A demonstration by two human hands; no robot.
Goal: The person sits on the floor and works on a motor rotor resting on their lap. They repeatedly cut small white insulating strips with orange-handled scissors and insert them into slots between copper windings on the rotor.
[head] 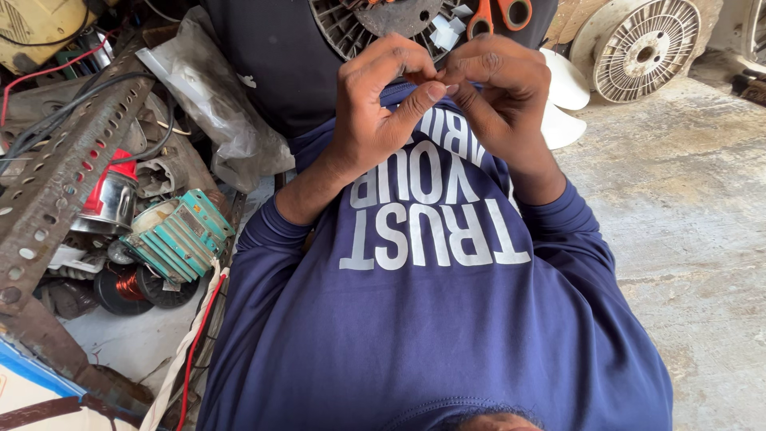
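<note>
Pinching something tiny between our left hand (375,112) and right hand (499,100), fingertips closed together above lap; item itself too small to tell. We judge slip risks losing it among clutter near motor stator (359,24).

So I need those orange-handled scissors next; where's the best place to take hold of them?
Take the scissors by their orange finger loops, the only part that shows. They lie past both hands, on the dark lap by the round slotted motor core. Come from above, probably with the right hand, which is nearest; the blades are hidden.

Matt cloth shirt (447,319), rusty perforated metal bar (64,175), rough concrete floor (686,207).
</note>
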